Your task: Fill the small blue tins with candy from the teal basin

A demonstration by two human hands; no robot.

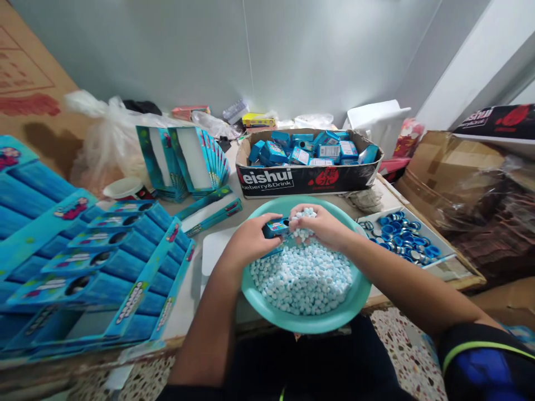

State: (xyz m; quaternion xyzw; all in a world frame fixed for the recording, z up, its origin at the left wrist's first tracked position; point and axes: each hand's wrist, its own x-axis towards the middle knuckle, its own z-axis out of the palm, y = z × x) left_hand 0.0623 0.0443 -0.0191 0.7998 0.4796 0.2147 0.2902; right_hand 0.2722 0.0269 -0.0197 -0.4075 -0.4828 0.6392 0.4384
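My left hand (253, 238) is closed around a small blue candy box (276, 226), held tilted over the left side of a turquoise basin (355, 303). A dark round hole shows at the box's right end. Right beside that opening, my right hand (320, 224) cups a heap of pale blue and white candies (306, 214). Below both hands, the same small candies (301, 281) fill much of the basin. Part of another blue piece (273, 253) shows under my left hand; its kind is unclear.
Behind the basin stands a cardboard tray (292, 181) of small blue boxes. To the right, a white tray (443, 259) holds blue round pieces. Blue display boxes (137, 262) with holed boxes stand at left, near folded display cartons (194, 161) and a paper cup (127, 189).
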